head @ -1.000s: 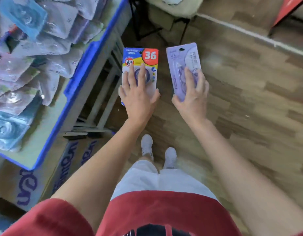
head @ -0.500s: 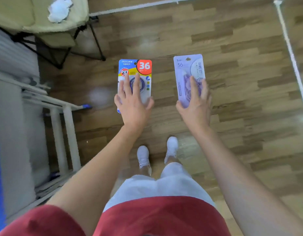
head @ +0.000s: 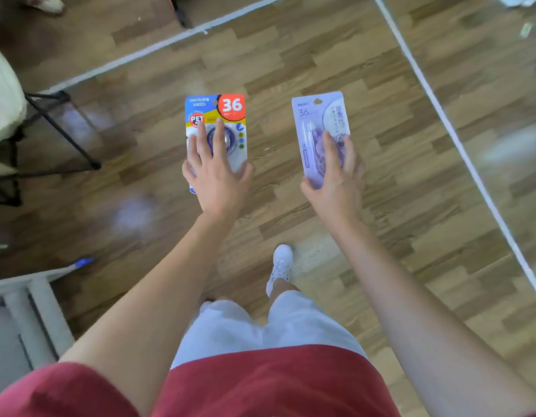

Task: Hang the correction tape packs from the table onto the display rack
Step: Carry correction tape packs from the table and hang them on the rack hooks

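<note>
Reaching forward and down side by side, both bare forearms are stretching out over the wooden floor (head: pixel 290 219), and each hand is carrying one correction tape pack in the air. The left hand (head: pixel 217 182) is showing its back to the camera and gripping the blue-and-yellow pack (head: pixel 230 106) by its lower half, with the fingers lying spread and almost straight across the printed front and the thumb hooking round the right edge. The right hand (head: pixel 335 183) is gripping the lilac pack (head: pixel 317 115) the same way, low down, with fingers lying across the front and the thumb clamping the left edge. Both packs are standing upright with their hang holes on top, well apart from each other. The blue-and-yellow pack's clear blister is holding a round dispenser, half hidden by the fingers, under a red badge reading 36. The lilac pack's blister is holding a pale purple dispenser, mostly covered. That is making two packs in all, one per hand. Below, one white shoe (head: pixel 281 260) is showing past white shorts (head: pixel 260 326) and a red shirt (head: pixel 275 383). Two white lines (head: pixel 170 41) are crossing the floor, black chair legs (head: pixel 62 130) are standing at left, and a white frame (head: pixel 38 308) is sitting at lower left.
</note>
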